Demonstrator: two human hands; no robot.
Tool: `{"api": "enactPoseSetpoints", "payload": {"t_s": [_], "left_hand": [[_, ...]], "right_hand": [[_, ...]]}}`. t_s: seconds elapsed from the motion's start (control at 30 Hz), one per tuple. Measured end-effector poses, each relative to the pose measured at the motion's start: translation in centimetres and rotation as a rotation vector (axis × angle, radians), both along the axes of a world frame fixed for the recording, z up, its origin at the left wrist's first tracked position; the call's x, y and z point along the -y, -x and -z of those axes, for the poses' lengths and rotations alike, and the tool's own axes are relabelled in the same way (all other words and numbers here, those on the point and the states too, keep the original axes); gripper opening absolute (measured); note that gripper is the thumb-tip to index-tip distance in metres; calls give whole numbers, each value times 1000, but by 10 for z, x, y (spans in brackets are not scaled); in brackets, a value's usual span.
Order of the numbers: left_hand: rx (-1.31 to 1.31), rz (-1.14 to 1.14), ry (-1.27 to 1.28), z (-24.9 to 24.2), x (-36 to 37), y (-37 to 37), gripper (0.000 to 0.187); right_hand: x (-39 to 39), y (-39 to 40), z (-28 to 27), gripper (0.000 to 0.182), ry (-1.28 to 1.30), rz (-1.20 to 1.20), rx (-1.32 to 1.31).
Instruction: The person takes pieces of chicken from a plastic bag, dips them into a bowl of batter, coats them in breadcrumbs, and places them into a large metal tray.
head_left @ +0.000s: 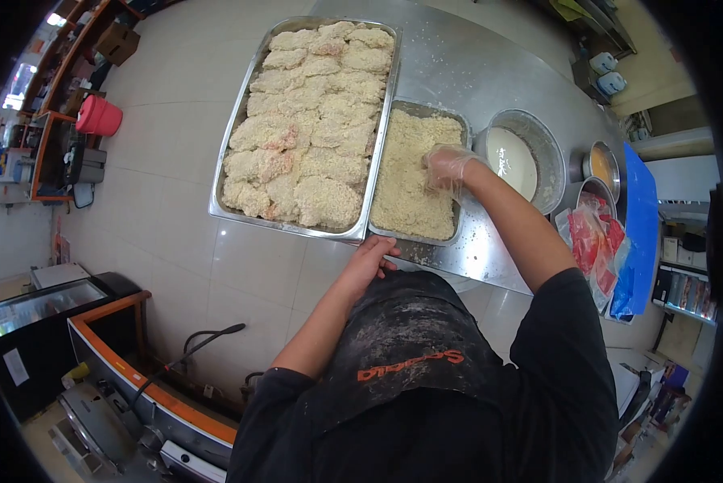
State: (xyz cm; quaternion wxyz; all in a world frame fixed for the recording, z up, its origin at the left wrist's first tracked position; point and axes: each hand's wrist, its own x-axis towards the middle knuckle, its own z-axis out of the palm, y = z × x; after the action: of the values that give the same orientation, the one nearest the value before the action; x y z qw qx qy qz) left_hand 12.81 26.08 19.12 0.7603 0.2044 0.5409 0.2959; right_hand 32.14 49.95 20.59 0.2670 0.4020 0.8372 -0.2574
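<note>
Pale crumb tray (414, 173), gloved right hand (446, 167) pressing in

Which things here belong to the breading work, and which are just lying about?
In use: right hand in crumb tray; left hand at table edge; breaded pieces tray; batter bowl.
Lying about: red bucket; blue board.
</note>
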Motion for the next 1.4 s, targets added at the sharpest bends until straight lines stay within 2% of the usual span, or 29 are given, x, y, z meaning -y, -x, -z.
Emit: {"api": "enactPoseSetpoints", "payload": {"t_s": [0.17,0.23,0.33,0.43,0.53,0.63,0.7,0.8,0.83,0.93,1.03,1.13,1.23,1.33,1.37,1.4], "left_hand": [[11,6,-18,1,6,12,44],[3,-7,-28,3,12,20,45],[-3,-75,1,8,25,32,45],[-44,-77,14,10,40,44,45],[-148,-63,20,9,49,51,42],[-186,-67,-32,31,57,53,39],[-221,-47,-48,26,58,55,37],[-250,-30,-40,27,59,57,35],[-257,-22,-37,28,59,57,34],[-235,30,-41,39,55,55,33],[-221,39,-66,32,45,50,33],[-228,45,-71,25,37,47,34],[-270,28,-66,26,37,47,34],[-248,-1,-52,26,45,51,35],[-266,-13,-25,27,51,54,35],[-277,-17,-7,28,56,55,35]], "right_hand": [[-8,-9,23,41,56,-32,-117],[-5,-9,-12,37,-8,-108,-265],[7,3,-82,32,8,-23,-207],[19,15,-146,26,-213,-38,-227],[29,11,-130,24,-435,11,-371],[70,8,-57,25,-413,-91,-343],[118,0,-21,34,-313,-82,-495],[146,0,-29,47,-347,220,-244],[151,5,-31,60,-413,359,-230],[160,24,-2,70,-652,438,-23],[149,39,4,74,-646,547,41],[128,24,15,68,-380,677,-190],[118,8,35,59,-428,788,-436],[101,12,-23,55,-203,916,-709],[88,14,-31,64,-130,952,-724],[78,17,-20,65,-296,851,-749]]}}
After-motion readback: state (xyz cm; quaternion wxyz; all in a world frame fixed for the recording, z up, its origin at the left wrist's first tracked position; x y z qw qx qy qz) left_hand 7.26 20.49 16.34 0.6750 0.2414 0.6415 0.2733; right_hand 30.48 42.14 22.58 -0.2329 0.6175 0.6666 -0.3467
